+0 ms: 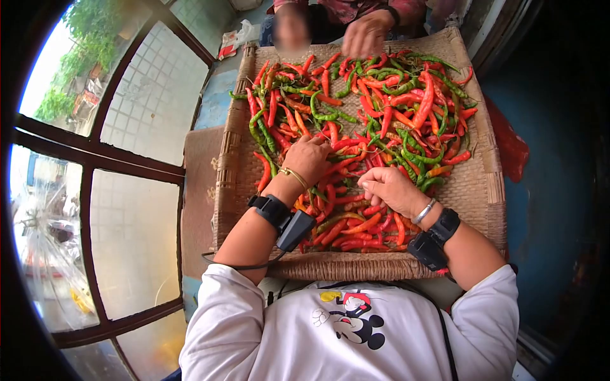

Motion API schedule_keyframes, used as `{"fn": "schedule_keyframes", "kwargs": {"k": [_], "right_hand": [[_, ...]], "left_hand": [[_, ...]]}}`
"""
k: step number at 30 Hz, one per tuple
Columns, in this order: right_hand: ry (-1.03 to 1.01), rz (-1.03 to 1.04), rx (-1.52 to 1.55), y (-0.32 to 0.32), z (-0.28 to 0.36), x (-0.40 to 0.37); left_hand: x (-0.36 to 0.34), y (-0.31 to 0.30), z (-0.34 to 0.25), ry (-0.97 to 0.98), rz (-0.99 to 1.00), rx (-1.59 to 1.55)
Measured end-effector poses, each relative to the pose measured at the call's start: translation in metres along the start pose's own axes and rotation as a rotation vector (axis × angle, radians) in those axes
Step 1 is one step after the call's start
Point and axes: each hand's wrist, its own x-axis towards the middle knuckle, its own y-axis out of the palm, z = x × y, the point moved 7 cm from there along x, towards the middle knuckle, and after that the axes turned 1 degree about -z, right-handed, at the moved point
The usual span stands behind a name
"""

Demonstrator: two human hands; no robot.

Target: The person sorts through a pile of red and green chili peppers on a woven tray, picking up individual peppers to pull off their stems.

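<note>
Red, green and orange chili peppers (416, 105) lie in loose heaps on a large woven tray (489, 184). My left hand (308, 159), with a gold bangle (293, 176), reaches down into the peppers at the middle left. Its fingers are bent among them, and the fingertips are partly hidden. Over the near heap, my right hand (395, 189) is held with its fingers curled and the thumb close to the index finger. Whatever may be between those fingers does not show. A silver bangle (424, 211) circles the right wrist.
Across the tray, another person's hand (368, 35) hovers above the far edge, slightly blurred. Framed windows (140, 171) line the left side. A red bag-like item (508, 143) lies beyond the tray's right edge. Black devices (427, 251) are strapped to both my forearms, one with a cable.
</note>
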Motion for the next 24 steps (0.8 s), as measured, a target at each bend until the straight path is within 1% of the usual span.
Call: {"fn": "schedule_keyframes", "kwargs": {"k": [2, 6, 9, 11, 12, 14, 15, 17, 18, 19, 21, 22, 23, 24], "right_hand": [[-0.006, 0.000, -0.002, -0.001, -0.002, 0.001], [0.011, 0.010, -0.009, 0.000, 0.001, -0.001], [-0.021, 0.006, 0.000, -0.002, -0.001, 0.002], [-0.021, 0.009, 0.005, -0.001, 0.000, 0.001], [-0.018, 0.009, 0.001, -0.001, 0.000, 0.001], [-0.014, 0.008, -0.003, -0.001, 0.001, 0.000], [-0.006, 0.006, -0.007, 0.000, 0.001, 0.000], [0.003, 0.005, -0.013, 0.000, 0.000, 0.001], [-0.001, 0.002, -0.014, -0.001, 0.000, 0.002], [-0.005, -0.002, -0.014, -0.001, -0.001, 0.002], [-0.030, 0.007, 0.018, 0.003, 0.006, -0.001], [-0.058, 0.012, 0.051, 0.005, 0.010, -0.003], [-0.055, 0.009, 0.052, 0.006, 0.010, -0.004], [-0.060, 0.046, 0.023, 0.009, 0.011, -0.005]], "left_hand": [[0.001, 0.004, 0.007, -0.095, 0.063, 0.034], [0.003, 0.001, 0.009, -0.053, 0.013, 0.086], [0.000, -0.004, 0.003, -0.041, -0.002, 0.102], [-0.001, -0.012, 0.004, -0.124, 0.029, -0.040], [-0.002, -0.016, 0.005, -0.125, 0.030, -0.040], [-0.002, -0.032, 0.013, -0.188, -0.115, -0.263], [0.000, -0.034, 0.013, -0.188, -0.114, -0.264], [-0.001, -0.045, 0.020, -0.256, -0.341, -0.795], [-0.003, -0.044, 0.012, -0.432, -0.199, -1.177], [-0.004, -0.040, 0.009, -0.434, -0.198, -1.179], [-0.006, -0.022, -0.002, -0.518, -0.119, -1.559], [-0.009, -0.018, -0.014, -0.546, -0.113, -1.708], [-0.011, -0.015, -0.024, -0.596, -0.062, -1.714], [-0.011, -0.008, -0.031, -0.602, -0.069, -1.730]]}}
